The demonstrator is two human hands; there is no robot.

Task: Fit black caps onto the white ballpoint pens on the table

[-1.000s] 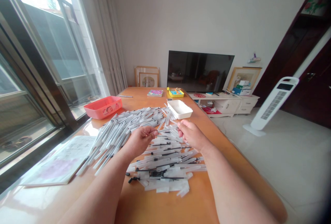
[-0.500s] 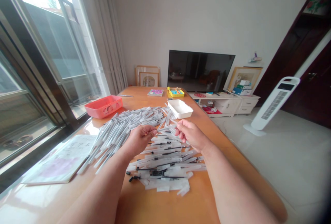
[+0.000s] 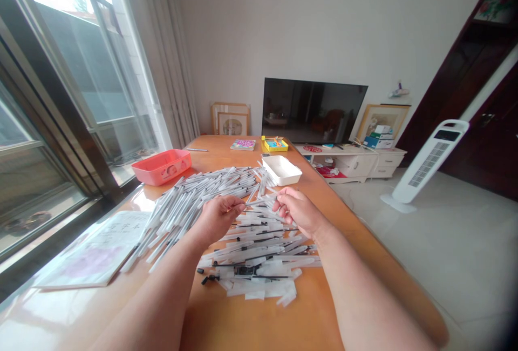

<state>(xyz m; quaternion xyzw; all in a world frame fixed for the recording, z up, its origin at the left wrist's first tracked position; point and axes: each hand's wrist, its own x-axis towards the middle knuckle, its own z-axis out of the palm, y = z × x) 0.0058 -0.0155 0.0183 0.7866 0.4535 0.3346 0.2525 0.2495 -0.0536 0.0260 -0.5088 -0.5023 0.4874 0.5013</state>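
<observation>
Here, the left hand (image 3: 220,218) and right hand (image 3: 298,210) pinch one thin pale stick (image 3: 260,201) between them, fingertips closed near its ends. They seem to be lining it up, which calls for steady fingers next. Loose bits (image 3: 259,256) lie below both hands; a heap of sticks (image 3: 184,205) lies left.
</observation>
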